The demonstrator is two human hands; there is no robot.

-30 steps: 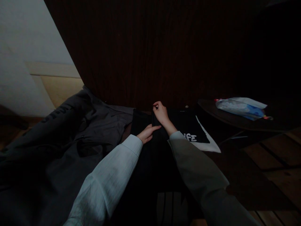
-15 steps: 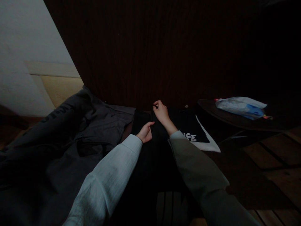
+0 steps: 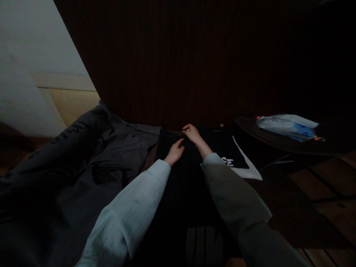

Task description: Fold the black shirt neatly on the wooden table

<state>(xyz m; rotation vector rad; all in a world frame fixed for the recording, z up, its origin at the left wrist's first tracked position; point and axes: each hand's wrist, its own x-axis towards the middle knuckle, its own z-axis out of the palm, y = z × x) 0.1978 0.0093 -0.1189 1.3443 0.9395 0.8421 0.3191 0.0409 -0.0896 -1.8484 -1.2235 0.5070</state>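
Note:
A black garment (image 3: 183,185) lies spread in front of me on a dark surface. My left hand (image 3: 175,151) rests on it near its far edge, fingers curled down onto the cloth. My right hand (image 3: 192,133) sits just beyond, its fingers closed on the far edge of the black fabric. The two hands are almost touching. Both sleeves are pale. The light is dim, so the fold lines in the black cloth are hard to make out.
A rumpled dark grey jacket (image 3: 83,155) covers the left side. A black and white printed piece with letters (image 3: 236,159) lies to the right of my hands. A plastic packet (image 3: 286,126) rests on a dark round table (image 3: 264,139). A dark wood panel stands behind.
My left hand has slid forward toward the right one. My right hand has lowered slightly onto the far edge of the black cloth.

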